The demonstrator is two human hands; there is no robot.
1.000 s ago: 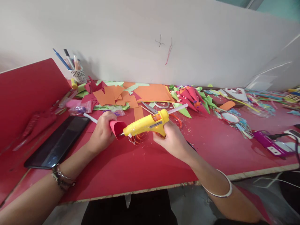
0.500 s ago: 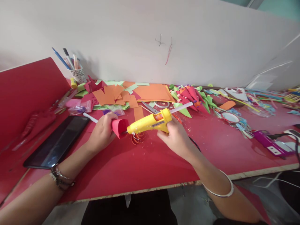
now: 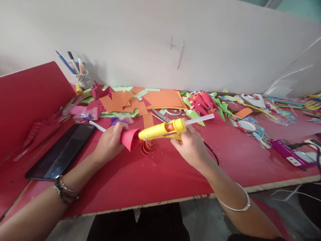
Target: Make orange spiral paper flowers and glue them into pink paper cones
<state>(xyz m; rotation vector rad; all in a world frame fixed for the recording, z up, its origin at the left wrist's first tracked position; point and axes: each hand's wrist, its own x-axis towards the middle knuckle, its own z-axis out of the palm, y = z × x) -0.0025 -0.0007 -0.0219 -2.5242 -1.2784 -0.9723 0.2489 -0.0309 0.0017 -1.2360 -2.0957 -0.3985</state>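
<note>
My left hand [image 3: 110, 140] is closed on a curled piece of red paper [image 3: 129, 139], its wide side facing right. Around the handle of a yellow glue gun [image 3: 160, 130] wraps my right hand [image 3: 192, 145]. The gun points left, and its nozzle end is at the paper's edge; the tip itself is hidden by the paper. A whitish glue stick [image 3: 200, 118] juts from the gun's back end. Below the gun, curled orange paper strips [image 3: 147, 147] lie on the red table [image 3: 140, 180].
Behind my hands are loose orange paper pieces [image 3: 112, 102], scissors [image 3: 162, 115] and a heap of red and green paper cones [image 3: 203, 102]. A phone [image 3: 62, 150] lies left, a pen cup [image 3: 84, 79] behind it. At right sit a round mirror-like piece [image 3: 246, 126] and a purple power strip [image 3: 288, 154].
The glue gun has shifted slightly right and tilted flatter, with its glue stick end further right. The red paper has turned a little in my left hand, showing more of its outer side.
</note>
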